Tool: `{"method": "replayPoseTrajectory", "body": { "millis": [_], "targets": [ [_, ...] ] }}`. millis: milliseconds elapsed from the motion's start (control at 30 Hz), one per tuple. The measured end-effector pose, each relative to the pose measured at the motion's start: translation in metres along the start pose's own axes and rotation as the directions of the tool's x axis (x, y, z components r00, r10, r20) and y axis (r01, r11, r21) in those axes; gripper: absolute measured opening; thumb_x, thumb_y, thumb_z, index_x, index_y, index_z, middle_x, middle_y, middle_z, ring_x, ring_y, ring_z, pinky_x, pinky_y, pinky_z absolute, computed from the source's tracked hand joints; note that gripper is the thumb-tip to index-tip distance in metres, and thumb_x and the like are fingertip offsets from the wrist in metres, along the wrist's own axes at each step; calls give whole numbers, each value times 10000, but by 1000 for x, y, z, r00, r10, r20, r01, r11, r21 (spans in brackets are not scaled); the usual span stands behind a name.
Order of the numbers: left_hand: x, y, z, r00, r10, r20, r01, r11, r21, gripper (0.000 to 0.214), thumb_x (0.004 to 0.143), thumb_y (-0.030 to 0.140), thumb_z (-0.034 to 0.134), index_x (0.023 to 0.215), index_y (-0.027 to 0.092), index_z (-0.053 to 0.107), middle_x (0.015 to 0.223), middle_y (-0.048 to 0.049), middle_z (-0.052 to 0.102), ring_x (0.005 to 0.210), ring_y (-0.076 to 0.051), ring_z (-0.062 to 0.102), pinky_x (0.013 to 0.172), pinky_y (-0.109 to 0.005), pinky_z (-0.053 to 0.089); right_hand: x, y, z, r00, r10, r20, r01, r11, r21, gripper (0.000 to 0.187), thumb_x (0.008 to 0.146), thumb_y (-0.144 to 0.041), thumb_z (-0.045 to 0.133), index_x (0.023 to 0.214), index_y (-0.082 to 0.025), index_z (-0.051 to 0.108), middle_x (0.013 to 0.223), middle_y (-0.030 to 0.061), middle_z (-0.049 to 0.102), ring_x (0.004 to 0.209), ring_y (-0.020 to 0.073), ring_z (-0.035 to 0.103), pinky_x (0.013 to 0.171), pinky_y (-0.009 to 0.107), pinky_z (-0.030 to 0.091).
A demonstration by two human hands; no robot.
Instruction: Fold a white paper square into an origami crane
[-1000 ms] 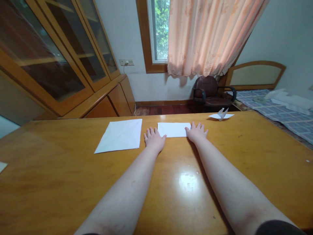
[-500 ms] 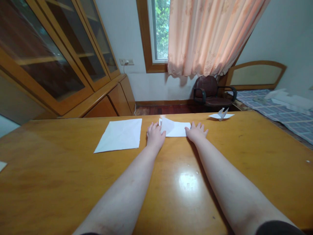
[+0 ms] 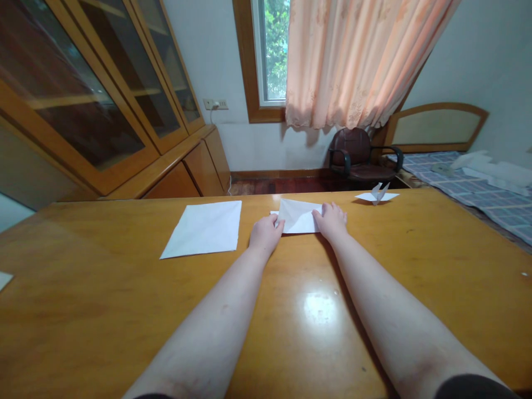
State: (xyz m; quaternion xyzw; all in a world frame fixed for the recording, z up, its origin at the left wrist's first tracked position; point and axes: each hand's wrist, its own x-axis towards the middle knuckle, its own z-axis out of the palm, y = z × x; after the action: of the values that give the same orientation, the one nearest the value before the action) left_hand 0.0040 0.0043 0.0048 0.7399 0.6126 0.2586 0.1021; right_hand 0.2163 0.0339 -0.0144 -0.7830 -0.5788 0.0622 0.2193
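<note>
A folded white paper (image 3: 298,217) lies on the wooden table (image 3: 124,299) at the far side. My left hand (image 3: 265,234) pinches its left end, where a flap is lifted and folded over toward the right. My right hand (image 3: 331,219) rests on the paper's right end with fingers curled, pressing and gripping it. A second, larger white sheet (image 3: 206,227) lies flat to the left of my left hand, untouched.
A small folded paper figure (image 3: 377,194) stands near the table's far right edge. A paper corner (image 3: 4,280) shows at the left edge. Beyond the table are a dark armchair (image 3: 361,155), a glass-fronted cabinet (image 3: 95,105), a curtained window and a bed at right.
My left hand, first flat beside the paper, took its left end and folded a flap up and over to the right. My right hand's fingers curled in onto the right end.
</note>
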Motion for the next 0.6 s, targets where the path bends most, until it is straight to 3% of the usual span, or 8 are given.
{"method": "replayPoseTrajectory", "body": {
  "millis": [133, 300, 367, 433, 533, 600],
  "targets": [
    [-1, 1, -2, 994, -71, -86, 71, 997, 4, 283, 881, 399, 465, 703, 205, 569, 670, -30, 603, 652, -171, 549, 563, -273, 290, 4, 5, 5, 997, -46, -60, 51, 994, 94, 532, 881, -473, 423, 1252, -112, 546, 1383, 208, 460, 1292, 330, 395, 1072, 509, 250],
    [-3, -1, -6, 927, -127, -352, 126, 992, -27, 291, 907, 399, 439, 712, 207, 538, 659, -27, 576, 634, -163, 530, 569, -271, 314, 8, 10, 10, 987, -95, -128, 126, 958, 259, 532, 903, -474, 373, 1222, -94, 565, 1260, 198, 571, 1195, 296, 499, 1017, 434, 349],
    [-3, -3, -5, 906, -74, -416, 57, 997, -52, 268, 910, 382, 442, 754, 201, 562, 701, -40, 601, 679, -169, 555, 607, -274, 368, 8, 11, 10, 986, -98, -134, 138, 932, 334, 529, 908, -486, 341, 1170, -102, 596, 1209, 194, 601, 1147, 286, 531, 984, 422, 379],
    [-2, -5, -2, 903, 52, -426, -94, 993, -77, 203, 899, 331, 472, 832, 193, 605, 798, -55, 651, 770, -176, 593, 686, -280, 429, 8, 12, 11, 986, -97, -134, 144, 902, 408, 534, 909, -505, 311, 1096, -118, 628, 1142, 184, 633, 1085, 278, 563, 944, 416, 407],
    [-1, -6, 2, 888, 278, -367, -338, 934, -111, 172, 850, 178, 508, 937, 200, 654, 945, -43, 694, 915, -168, 622, 843, -297, 471, 9, 13, 12, 987, -53, -150, 126, 838, 531, 553, 901, -541, 284, 1016, -140, 647, 1058, 161, 663, 1003, 263, 594, 897, 405, 432],
    [-1, -6, 4, 884, 368, -289, -415, 901, -124, 253, 804, 98, 510, 956, 210, 679, 975, -26, 706, 950, -166, 627, 895, -314, 476, 10, 14, 13, 988, 15, -155, 86, 776, 625, 579, 898, -559, 260, 1021, -138, 638, 1051, 156, 665, 953, 253, 612, 861, 394, 451]
  ]
}}
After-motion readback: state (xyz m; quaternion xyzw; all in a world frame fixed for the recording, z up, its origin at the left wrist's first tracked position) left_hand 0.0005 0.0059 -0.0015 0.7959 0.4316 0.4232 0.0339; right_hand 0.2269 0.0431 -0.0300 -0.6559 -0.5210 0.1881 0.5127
